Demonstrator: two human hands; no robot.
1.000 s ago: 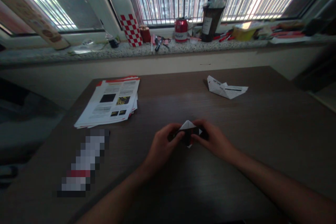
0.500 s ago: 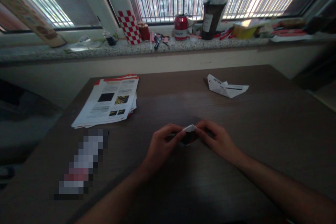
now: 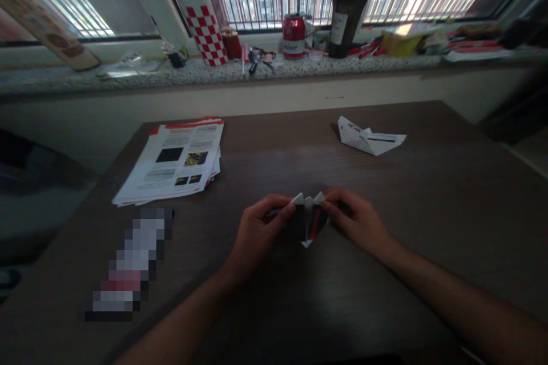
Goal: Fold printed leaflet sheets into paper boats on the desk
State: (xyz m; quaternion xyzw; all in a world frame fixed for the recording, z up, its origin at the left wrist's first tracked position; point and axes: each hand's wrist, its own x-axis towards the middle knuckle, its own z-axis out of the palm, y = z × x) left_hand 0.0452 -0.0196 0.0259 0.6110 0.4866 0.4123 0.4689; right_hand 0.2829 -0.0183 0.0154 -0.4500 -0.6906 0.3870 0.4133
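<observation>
Between my hands is a small folded paper [image 3: 314,225], dark on its faces with a red stripe and white tips. My left hand [image 3: 265,225] pinches its upper left tip between thumb and fingers. At the upper right tip, my right hand [image 3: 353,214] pinches it in the same way. The two upper tips stand apart with a pale fold between them, and a white point faces down toward me. Beyond my right hand, a folded paper boat [image 3: 370,138] with printed text lies on the brown table [image 3: 274,165].
A stack of printed sheets [image 3: 171,162] lies at the table's far left. Nearer me is a pixelated flat object [image 3: 128,265]. On the stone windowsill [image 3: 282,71] stand a red-checkered white bottle [image 3: 205,34], a red can [image 3: 293,37], a dark cup [image 3: 347,20] and small clutter.
Both hands have drawn slightly apart, pulling the folded paper's upper tips away from each other so it has spread wider. The whole view has shifted slightly.
</observation>
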